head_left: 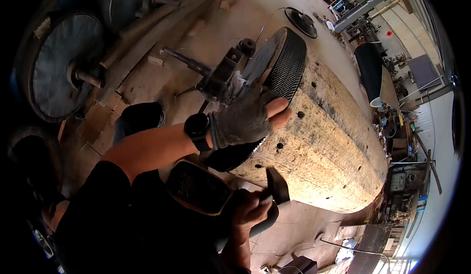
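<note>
A large drum (324, 141), covered in worn tan lagging with several dark holes, lies on its side before me. Round its left end runs a black textured strip (288, 63). My left hand (250, 119), in a dark fingerless glove, is closed against that strip, its bare fingertips curled at the strip's edge. Whatever it pinches is hidden. Lower down, my right hand (252, 210) grips the handle of what looks like a hammer (278, 186); its dark head is close to the drum's near side. A shaft in a bearing block (218, 75) juts from the drum's end.
Another drum (68, 68) with a shaft stands at the left near wooden beams (147, 34). A black container (198, 188) sits by my lap. On the floor beyond is a black reel (300, 22). A dark roll (373, 70) and cluttered shelves (400, 176) line the right.
</note>
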`<state>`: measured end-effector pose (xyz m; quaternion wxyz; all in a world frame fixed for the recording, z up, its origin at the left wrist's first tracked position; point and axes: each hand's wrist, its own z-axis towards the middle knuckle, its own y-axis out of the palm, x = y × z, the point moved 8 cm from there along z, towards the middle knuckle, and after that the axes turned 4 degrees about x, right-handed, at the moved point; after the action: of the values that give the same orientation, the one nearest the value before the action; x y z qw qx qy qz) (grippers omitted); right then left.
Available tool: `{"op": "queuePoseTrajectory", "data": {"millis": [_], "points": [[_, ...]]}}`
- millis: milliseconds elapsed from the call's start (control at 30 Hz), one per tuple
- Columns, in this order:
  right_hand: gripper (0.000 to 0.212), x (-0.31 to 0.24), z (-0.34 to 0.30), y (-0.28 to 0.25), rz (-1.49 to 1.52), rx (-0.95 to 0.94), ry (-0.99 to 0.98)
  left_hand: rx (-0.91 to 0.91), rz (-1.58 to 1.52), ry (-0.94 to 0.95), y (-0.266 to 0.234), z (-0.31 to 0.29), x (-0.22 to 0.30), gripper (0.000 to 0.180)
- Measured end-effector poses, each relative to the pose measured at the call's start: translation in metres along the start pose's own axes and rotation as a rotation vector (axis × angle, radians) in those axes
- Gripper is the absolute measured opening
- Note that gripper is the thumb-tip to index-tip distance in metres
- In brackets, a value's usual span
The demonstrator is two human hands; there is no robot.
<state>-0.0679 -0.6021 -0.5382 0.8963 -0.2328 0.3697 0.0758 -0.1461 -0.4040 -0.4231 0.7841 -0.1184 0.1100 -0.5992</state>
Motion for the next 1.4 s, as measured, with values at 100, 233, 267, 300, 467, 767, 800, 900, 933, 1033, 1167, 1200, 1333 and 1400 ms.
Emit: {"op": "queuePoseTrajectory", "data": {"millis": [100,233,267,300,467,767,800,900,933,1033,1167,1200,1333,1400], "points": [[0.022,0.013,0.000,0.015,-0.305,-0.076,-0.163,-0.109,0.022,-0.066,0.009,0.004,-0.005,0.034],[0.027,0.021,0.005,0.007,-0.002,-0.146,0.050,-0.032,0.091,-0.049,0.014,0.014,-0.006,0.031],[0.025,0.005,0.002,-0.003,0.094,-0.082,0.003,-0.046,0.118,-0.044,0.013,0.010,0.001,0.030],[0.021,0.009,-0.007,-0.004,-0.057,-0.111,-0.131,-0.028,0.089,-0.071,0.015,0.010,-0.005,0.026],[0.015,0.046,-0.020,0.025,-0.097,-0.147,-0.038,-0.152,0.149,-0.093,0.011,0.011,-0.007,0.030],[0.020,0.060,-0.065,-0.003,-0.040,-0.231,0.252,-0.197,-0.473,-0.210,-0.027,-0.095,0.084,0.067],[0.019,0.061,-0.066,-0.005,-0.029,-0.240,0.256,-0.185,-0.453,-0.279,-0.026,-0.101,0.089,0.067],[0.019,0.061,-0.068,-0.011,-0.052,-0.221,0.216,-0.203,-0.435,-0.245,-0.028,-0.100,0.090,0.073],[0.019,0.060,-0.068,-0.012,-0.054,-0.216,0.210,-0.240,-0.454,-0.288,-0.026,-0.100,0.089,0.074],[0.019,0.058,-0.067,-0.012,-0.036,-0.204,0.192,-0.325,-0.414,-0.363,-0.026,-0.096,0.086,0.077],[0.021,0.058,-0.070,-0.010,0.000,-0.197,0.191,-0.383,-0.358,-0.440,-0.020,-0.088,0.089,0.078],[0.022,0.059,-0.070,-0.009,0.007,-0.197,0.191,-0.400,-0.393,-0.490,-0.016,-0.089,0.089,0.077],[0.026,0.043,-0.061,-0.013,0.054,-0.169,0.123,-0.334,-0.106,-0.307,-0.021,-0.073,0.100,0.076],[0.027,0.038,-0.057,-0.017,0.057,-0.169,0.080,-0.375,-0.154,-0.364,-0.011,-0.084,0.097,0.079]]}}
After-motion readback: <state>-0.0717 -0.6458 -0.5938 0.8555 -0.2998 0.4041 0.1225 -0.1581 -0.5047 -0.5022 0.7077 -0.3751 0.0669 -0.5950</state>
